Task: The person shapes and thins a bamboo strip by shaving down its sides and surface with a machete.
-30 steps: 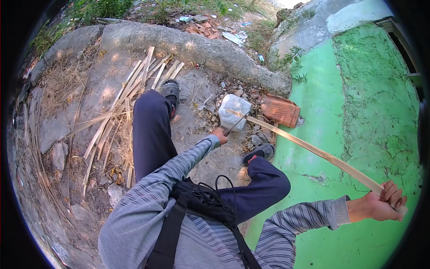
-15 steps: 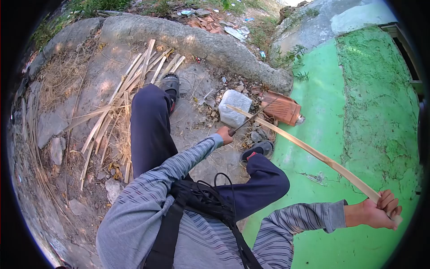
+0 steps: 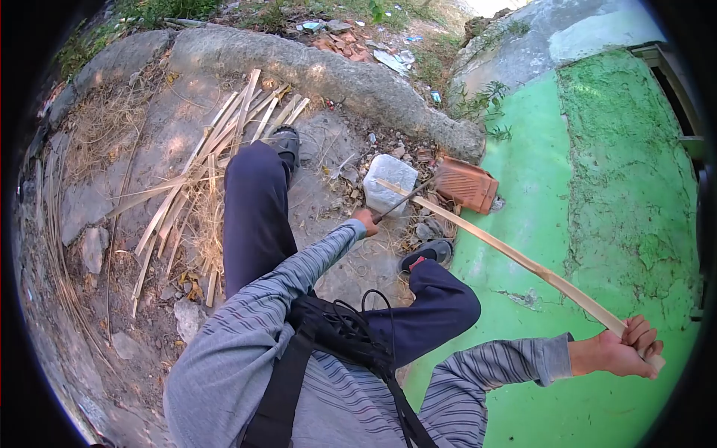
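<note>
My left hand (image 3: pixel 366 222) is closed round the dark handle of a long thin knife (image 3: pixel 403 199). Its blade points up and right, crossing the strip close to the stone. Far to the right, my right hand (image 3: pixel 618 349) grips the near end of a long, pale bamboo strip (image 3: pixel 515 257), with a short end sticking out past the fist. The strip slants up and left, and its far tip lies over a whitish stone block (image 3: pixel 388 179). Whether blade and strip touch, I cannot tell.
Many split strips (image 3: pixel 202 157) lie piled on the ground beyond my left leg. A ribbed orange brick (image 3: pixel 464 185) sits right of the stone, against the green wall (image 3: pixel 515 194). A low concrete kerb (image 3: pixel 321 78) curves across the back. Shavings (image 3: pixel 97 153) lie at far left.
The knife and my left hand have shifted slightly left, the blade now lower along the strip's edge. My right hand with the strip has moved slightly left.
</note>
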A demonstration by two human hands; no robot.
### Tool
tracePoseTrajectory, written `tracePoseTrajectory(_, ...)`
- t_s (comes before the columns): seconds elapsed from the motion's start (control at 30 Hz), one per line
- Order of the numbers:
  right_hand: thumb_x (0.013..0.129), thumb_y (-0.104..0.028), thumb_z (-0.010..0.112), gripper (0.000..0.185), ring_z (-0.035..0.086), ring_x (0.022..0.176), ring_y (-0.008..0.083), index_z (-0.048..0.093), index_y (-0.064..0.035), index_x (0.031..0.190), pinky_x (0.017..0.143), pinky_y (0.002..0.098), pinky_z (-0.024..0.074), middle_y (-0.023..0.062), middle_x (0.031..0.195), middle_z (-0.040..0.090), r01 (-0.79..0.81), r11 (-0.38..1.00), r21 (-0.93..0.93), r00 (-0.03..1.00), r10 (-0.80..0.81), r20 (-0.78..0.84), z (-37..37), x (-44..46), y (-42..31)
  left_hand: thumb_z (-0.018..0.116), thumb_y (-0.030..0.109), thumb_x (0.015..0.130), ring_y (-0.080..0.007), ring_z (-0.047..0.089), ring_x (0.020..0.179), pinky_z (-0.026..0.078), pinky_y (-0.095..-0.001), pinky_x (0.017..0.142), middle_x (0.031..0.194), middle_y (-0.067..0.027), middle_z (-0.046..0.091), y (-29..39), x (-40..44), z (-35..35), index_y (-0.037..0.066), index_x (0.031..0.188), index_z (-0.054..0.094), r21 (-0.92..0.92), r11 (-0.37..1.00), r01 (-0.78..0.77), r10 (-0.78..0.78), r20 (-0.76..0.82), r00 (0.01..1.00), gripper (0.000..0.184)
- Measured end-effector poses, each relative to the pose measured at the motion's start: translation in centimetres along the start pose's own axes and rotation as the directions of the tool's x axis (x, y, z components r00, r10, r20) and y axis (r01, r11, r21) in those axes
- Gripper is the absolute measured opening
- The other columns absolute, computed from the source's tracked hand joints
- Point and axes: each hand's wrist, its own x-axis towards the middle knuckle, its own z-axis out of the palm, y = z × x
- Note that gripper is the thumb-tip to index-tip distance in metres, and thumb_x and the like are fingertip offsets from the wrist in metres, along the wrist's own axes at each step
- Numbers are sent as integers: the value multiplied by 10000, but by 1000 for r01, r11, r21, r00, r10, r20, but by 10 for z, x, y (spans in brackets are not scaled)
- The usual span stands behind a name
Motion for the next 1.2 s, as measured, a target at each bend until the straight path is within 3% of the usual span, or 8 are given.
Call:
tracePoseTrajectory(0.13,1024,-538,289,494,114,482,103,272,-119,763,488,267,137,-17,559,154,-52,999,-4,998,51,-23,-1,-5,-6,684,271,783,-358,692,1039,547,-421,907,1061,-265,701,-30,24,-3,-37,1114,679,194,957,216,-200,-101,975,452)
tracePoseTrajectory(0.2,1023,-508,289,470,108,483,103,259,-125,751,490,270,137,-16,554,144,-27,1000,14,1000,27,-6,-4,-3,-8,674,252,766,-362,686,1051,540,-430,921,1066,-269,699,-7,9,-5,-35,1089,684,-24,967,253,-253,-18,967,433)
tracePoseTrajectory(0.3,1020,-488,288,455,103,483,103,253,-130,742,494,271,136,-17,547,138,-43,999,18,999,43,8,-5,3,-4,659,229,753,-377,683,1044,549,-433,900,1074,-272,696,8,-1,6,-31,1071,688,40,999,8,-7,-11,1000,411)
tracePoseTrajectory(0.47,1012,-482,304,445,112,478,100,262,-125,748,493,271,135,-19,541,144,-36,999,12,999,36,-8,-5,-2,-8,721,361,781,-379,680,1046,552,-422,905,1123,-269,684,-63,34,11,-30,1084,697,84,960,267,-259,-95,961,496)
tracePoseTrajectory(0.67,1003,-471,314,430,125,468,96,285,-122,754,489,270,134,-24,543,147,-4,1000,25,1000,4,-22,-4,-3,-6,668,246,741,-396,688,997,555,-425,891,1030,-270,699,0,0,1,-28,974,711,87,989,119,-103,-174,979,362)
tracePoseTrajectory(0.73,1002,-467,316,425,125,467,96,285,-123,753,488,270,133,-25,544,147,-17,1000,20,1000,17,-13,-3,-1,-4,697,268,764,-383,675,1057,543,-416,946,1139,-255,687,16,-12,6,-29,1067,701,50,999,17,-15,-32,999,424)
tracePoseTrajectory(0.9,976,-417,361,390,120,473,94,236,-137,736,483,268,136,-24,549,145,-44,997,60,999,45,-17,-9,-2,-6,699,320,779,-337,676,1092,542,-394,949,1172,-226,686,-59,19,-6,14,1108,709,95,950,297,-288,-98,953,449)
tracePoseTrajectory(1.2,959,-361,442,391,120,479,95,249,-130,710,488,269,139,-23,557,149,11,992,126,1000,-8,-19,-24,7,-8,699,264,745,-387,678,1052,541,-429,944,1107,-260,693,-16,-9,13,-24,1083,699,90,987,134,-127,-81,989,444)
